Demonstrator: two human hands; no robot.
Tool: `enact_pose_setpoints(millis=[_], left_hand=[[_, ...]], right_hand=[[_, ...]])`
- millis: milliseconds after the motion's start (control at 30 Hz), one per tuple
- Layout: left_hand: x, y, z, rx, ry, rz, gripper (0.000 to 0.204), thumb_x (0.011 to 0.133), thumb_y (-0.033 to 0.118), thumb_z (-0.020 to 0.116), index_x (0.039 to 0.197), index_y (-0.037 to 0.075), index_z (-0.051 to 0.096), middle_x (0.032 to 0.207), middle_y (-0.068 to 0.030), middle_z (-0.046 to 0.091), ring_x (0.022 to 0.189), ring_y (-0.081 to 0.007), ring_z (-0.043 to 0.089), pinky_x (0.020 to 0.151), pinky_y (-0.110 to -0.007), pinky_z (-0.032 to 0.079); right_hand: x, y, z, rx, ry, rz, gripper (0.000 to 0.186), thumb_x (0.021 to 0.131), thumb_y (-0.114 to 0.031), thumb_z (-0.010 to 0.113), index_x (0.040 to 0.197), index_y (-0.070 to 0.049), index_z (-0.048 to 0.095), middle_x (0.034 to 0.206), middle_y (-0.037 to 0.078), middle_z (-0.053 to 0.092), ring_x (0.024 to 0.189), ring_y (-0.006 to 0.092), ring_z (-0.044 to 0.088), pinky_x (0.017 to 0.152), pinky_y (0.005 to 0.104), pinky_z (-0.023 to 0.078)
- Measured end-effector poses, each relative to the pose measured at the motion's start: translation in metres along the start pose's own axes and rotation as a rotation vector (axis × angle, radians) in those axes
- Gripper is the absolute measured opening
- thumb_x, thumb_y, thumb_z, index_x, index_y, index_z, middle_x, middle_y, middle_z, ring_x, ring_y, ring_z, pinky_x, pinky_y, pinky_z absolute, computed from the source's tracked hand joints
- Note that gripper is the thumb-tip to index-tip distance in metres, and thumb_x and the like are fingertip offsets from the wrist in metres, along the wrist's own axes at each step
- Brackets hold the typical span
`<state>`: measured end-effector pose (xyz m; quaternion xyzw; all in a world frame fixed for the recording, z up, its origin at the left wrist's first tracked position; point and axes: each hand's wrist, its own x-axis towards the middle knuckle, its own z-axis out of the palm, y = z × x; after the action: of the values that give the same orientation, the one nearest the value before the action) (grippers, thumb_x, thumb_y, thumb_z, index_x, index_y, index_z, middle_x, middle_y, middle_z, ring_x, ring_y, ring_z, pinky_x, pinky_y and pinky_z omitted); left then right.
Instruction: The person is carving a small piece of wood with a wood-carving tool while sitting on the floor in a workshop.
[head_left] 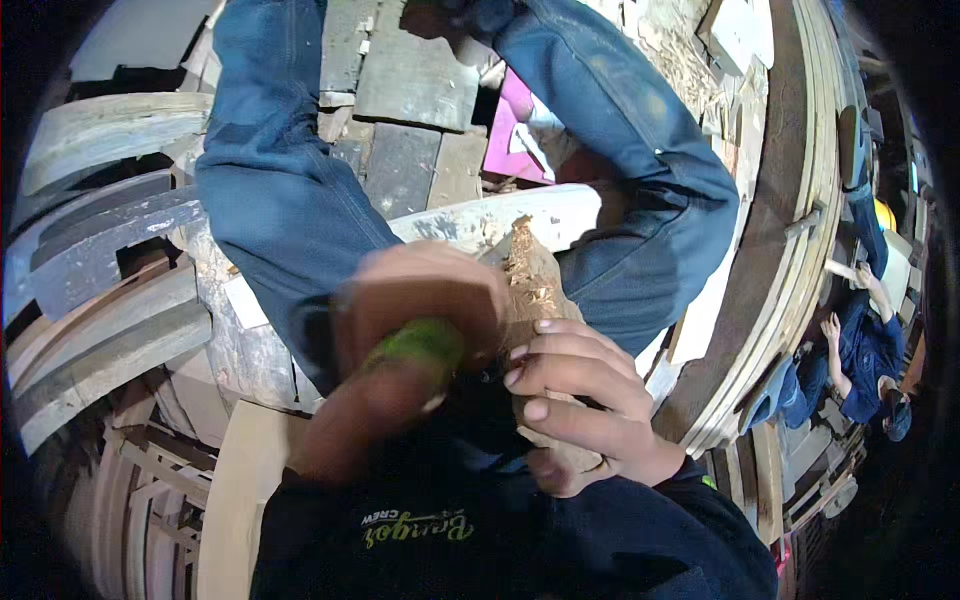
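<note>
A rough piece of wood [538, 275] with a splintered, carved upper face stands tilted between my thighs, against the front of my dark top. My right hand [590, 395] wraps its fingers over the wood's near right side, the thumb lower down. Close by on the left, my left hand [425, 300] is smeared by motion, so its fingers cannot be made out. A blurred green patch [420, 350] shows at that hand; whether it is a wristband or something held is unclear.
My legs in blue trousers [290, 180] frame the work. A pale curved plank [540, 215] lies behind the wood. Curved boards [110, 240] are stacked left. Long bent strips [800, 200] run along the right, with another person [860, 350] beyond. Wood shavings [685, 90] lie at far right.
</note>
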<state>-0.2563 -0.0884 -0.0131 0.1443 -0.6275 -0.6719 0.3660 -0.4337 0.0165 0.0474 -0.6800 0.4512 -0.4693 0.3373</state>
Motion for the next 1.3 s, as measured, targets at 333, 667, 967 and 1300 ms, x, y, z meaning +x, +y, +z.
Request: enact_pose_setpoints(millis=[333,667,967,1300], left_hand=[[-0.019,-0.023,-0.004,-0.284,0.029,0.225,0.019,0.077,0.014,0.067,0.067,0.002,0.055,0.056,-0.0089,0.056,0.044,-0.0234,0.055,0.045,-0.036,0.047],[-0.02,-0.026,0.009,-0.095,-0.111,-0.075,0.057,0.087,0.054,0.055,0.062,0.003,0.056,0.058,-0.0068,0.057,0.048,-0.0225,0.056,0.047,-0.031,0.043],[0.004,-0.005,0.005,-0.36,0.261,0.174,0.054,0.091,0.051,0.049,0.067,0.003,0.056,0.057,-0.0052,0.055,0.046,-0.0173,0.053,0.044,-0.028,0.039],[-0.003,-0.01,0.025,-0.256,0.396,-0.085,0.068,0.086,0.068,0.051,0.067,0.003,0.058,0.057,-0.0049,0.055,0.047,-0.0164,0.054,0.045,-0.027,0.04]], right_hand=[[-0.003,-0.001,-0.001,0.079,0.027,-0.01,0.024,0.078,-0.022,0.063,0.088,0.0,0.068,0.093,0.017,0.065,0.085,0.0341,0.065,0.081,0.0471,0.053],[0.0,-0.002,-0.004,0.032,0.002,0.018,0.025,0.079,-0.022,0.062,0.092,-0.001,0.067,0.094,0.017,0.065,0.086,0.0338,0.065,0.081,0.0471,0.053],[-0.001,0.004,-0.004,0.064,0.063,0.046,0.026,0.079,-0.024,0.063,0.093,-0.002,0.067,0.096,0.018,0.066,0.086,0.0354,0.066,0.08,0.0481,0.054],[0.001,-0.006,-0.004,0.069,0.05,0.092,0.025,0.082,-0.023,0.062,0.096,-0.002,0.065,0.096,0.017,0.065,0.088,0.0357,0.066,0.082,0.0483,0.052]])
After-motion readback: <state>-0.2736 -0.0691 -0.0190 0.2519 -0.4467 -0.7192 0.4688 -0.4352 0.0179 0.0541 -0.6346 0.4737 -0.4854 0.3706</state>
